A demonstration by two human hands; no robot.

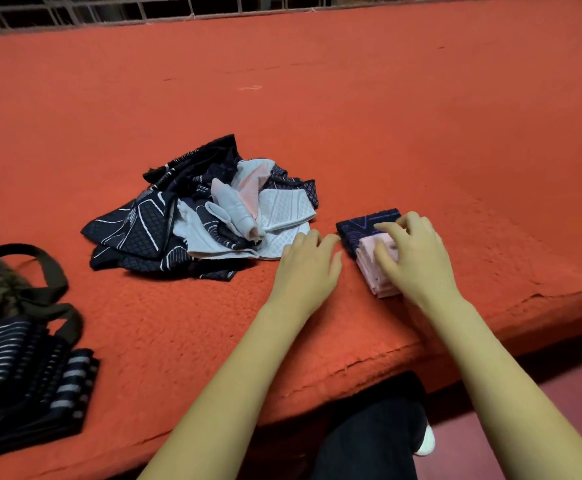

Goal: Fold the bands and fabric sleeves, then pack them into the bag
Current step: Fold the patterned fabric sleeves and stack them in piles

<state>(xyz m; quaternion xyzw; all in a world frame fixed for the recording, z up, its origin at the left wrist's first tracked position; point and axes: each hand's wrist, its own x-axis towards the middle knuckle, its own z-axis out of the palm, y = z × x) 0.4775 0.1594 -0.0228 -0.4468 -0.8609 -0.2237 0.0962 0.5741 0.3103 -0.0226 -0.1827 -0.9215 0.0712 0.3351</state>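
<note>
A loose pile of dark patterned and light blue and pink bands and sleeves (206, 213) lies on the orange mat. To its right sits a small folded stack (369, 244), pink pieces over a dark patterned one. My right hand (411, 251) rests on top of that stack with fingers spread and curled. My left hand (307, 261) lies flat on the mat just left of the stack, fingers apart, holding nothing. A dark bag (23, 292) with looped straps sits at the far left.
A stack of folded dark striped pieces (30, 372) lies at the near left by the bag. The orange mat (352, 98) stretches far back to a metal grille (109, 12). The mat's front edge runs just before my knees (369, 434).
</note>
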